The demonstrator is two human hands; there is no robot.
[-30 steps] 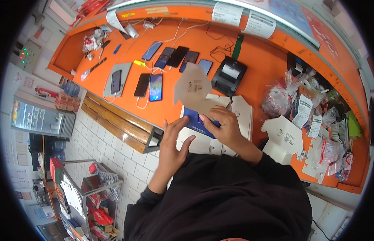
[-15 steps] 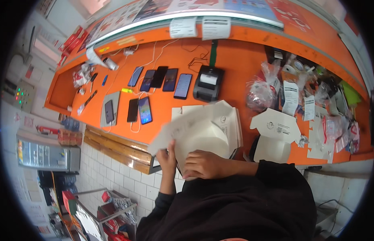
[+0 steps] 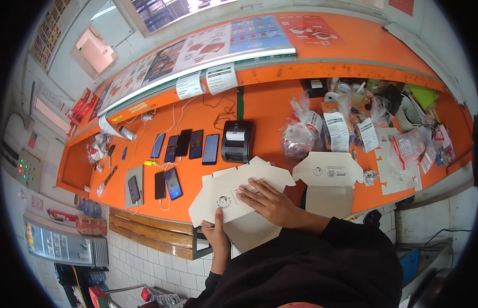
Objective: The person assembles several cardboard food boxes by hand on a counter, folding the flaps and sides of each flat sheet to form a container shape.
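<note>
Cardboard box (image 3: 232,211) sits at the near edge of the orange counter (image 3: 265,116), right in front of the person, printed panel up, another section tilted below it toward the body. Left hand (image 3: 217,239) pinched on the panel's left corner, thumb on top. Right hand (image 3: 278,206) flat, palm down, fingers spread across the panel, not gripping. Step in hand, my read: working the panels into shape. Next move probably calls for a steady left hold while the right presses evenly along the fold; too much force could buckle the card.

Counts, big to small:
1 counter.
1 wooden bench (image 3: 151,233), off the counter's front left.
2 boxes: this one plus a second box (image 3: 329,182), lid up, to the right. More card panels (image 3: 259,165) show behind the first; can't tell if they're its flaps or separate blanks.
1 knotted clear bag (image 3: 299,134).
1 black printer (image 3: 237,150).
1 grey slab (image 3: 136,170).
2 paper slips (image 3: 336,131) beside the bag.
8 phones (image 3: 210,149): five back row, two nearer, one on the slab.
1 yellow highlighter (image 3: 151,164).
</note>
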